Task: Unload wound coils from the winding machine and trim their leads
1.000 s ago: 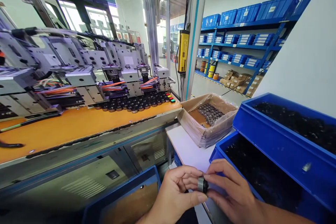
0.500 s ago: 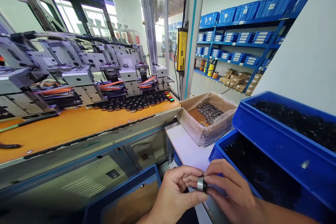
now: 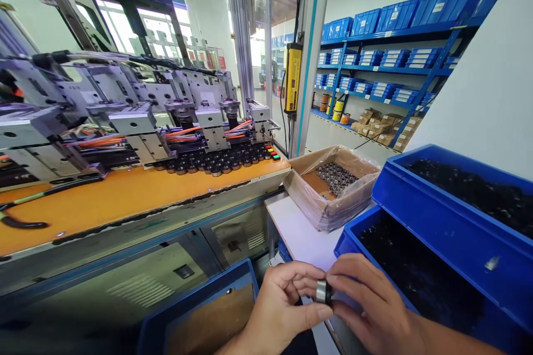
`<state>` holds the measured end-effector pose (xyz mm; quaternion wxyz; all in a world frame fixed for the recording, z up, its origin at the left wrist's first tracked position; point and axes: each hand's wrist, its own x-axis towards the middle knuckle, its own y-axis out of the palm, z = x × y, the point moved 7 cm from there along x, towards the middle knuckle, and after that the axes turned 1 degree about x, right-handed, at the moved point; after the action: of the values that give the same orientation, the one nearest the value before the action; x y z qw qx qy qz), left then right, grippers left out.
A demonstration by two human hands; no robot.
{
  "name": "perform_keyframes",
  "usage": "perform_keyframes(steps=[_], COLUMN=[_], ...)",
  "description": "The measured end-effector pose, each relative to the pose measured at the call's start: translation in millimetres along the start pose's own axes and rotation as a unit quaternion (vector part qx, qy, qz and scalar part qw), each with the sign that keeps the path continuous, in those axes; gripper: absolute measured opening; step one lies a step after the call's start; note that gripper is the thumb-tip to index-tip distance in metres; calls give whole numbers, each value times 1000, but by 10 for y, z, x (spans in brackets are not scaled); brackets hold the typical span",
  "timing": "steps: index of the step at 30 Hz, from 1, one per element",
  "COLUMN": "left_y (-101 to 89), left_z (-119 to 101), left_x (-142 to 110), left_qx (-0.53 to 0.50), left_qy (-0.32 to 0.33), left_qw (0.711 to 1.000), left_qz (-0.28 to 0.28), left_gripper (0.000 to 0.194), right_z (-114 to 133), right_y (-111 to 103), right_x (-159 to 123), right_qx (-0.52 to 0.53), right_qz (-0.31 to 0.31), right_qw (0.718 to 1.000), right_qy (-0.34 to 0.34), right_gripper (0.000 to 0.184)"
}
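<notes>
Between my two hands is a small silvery metal ring (image 3: 321, 291) with a black part on its right side. My left hand (image 3: 285, 308) is closed on the ring, thumb below and fingertip above. My right hand (image 3: 370, 297) pinches the black side with its fingertips; some of that part is hidden behind the fingers. Just right of my hands stands a lower blue bin (image 3: 345, 241) of dark small parts. Similar metal rings lie in a plastic-lined cardboard box (image 3: 306, 208) beyond my hands.
A second blue bin (image 3: 441, 205) with black parts sits above the lower one. Several black-and-metal pieces (image 3: 216, 163) stand in rows on the orange bench (image 3: 137, 199), before a machine (image 3: 137, 122). A blue crate (image 3: 195, 291) holding cardboard is lower left. Shelves (image 3: 383, 71) stand behind.
The view has shifted slightly, so the surroundings sit a little further right. Both hands keep the metal ring and black part in nearly the same hold.
</notes>
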<state>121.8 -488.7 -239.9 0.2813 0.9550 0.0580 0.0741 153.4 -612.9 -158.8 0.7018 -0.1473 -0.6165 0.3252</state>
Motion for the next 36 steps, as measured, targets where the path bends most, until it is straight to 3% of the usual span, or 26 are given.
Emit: perform_keyframes(steps=[11, 20, 36], left_y=[-29, -2, 44], left_z=[5, 2, 72], left_x=[-10, -8, -26], left_qx=[3, -19, -50], left_qy=[5, 15, -39], left_qw=[1000, 1000, 997], left_qz=[-8, 17, 32], left_gripper=[36, 34, 34], right_z=[-21, 2, 43], right_y=[11, 8, -7], right_x=[6, 7, 32], right_qx=[-3, -9, -75], right_qz=[9, 4, 13], right_qw=[1000, 1000, 997], right_qy=[1, -8, -34], right_gripper=[18, 19, 13])
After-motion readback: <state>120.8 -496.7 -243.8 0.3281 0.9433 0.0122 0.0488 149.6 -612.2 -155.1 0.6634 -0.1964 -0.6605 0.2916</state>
